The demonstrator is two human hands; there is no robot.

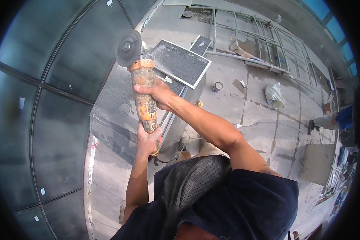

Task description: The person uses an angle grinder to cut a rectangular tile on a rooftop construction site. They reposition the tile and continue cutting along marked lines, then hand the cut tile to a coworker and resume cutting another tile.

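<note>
Fingers (144, 89): right hand (160, 94), left hand (147, 140) wrapped round angle grinder (142, 106).
Cutting disc (128, 52): eleven o'clock from grip.
Edges: white-rimmed dark slab (180, 62), two o'clock.
Open room: paved floor (228, 110), three o'clock.

A grey block (112, 116) carries a dark, pale-edged panel (180, 62) at its far end (a faint ring (124, 109) marks its bare top). On the tiled floor (228, 104) lie metal frames (257, 40) and a crumpled plastic bag (274, 95), with a small can (217, 88) standing nearer the block.

Red lettering (93, 145) on a white strip (91, 164), small illegible white stickers (21, 103) on dark glass panes (62, 144)
</note>
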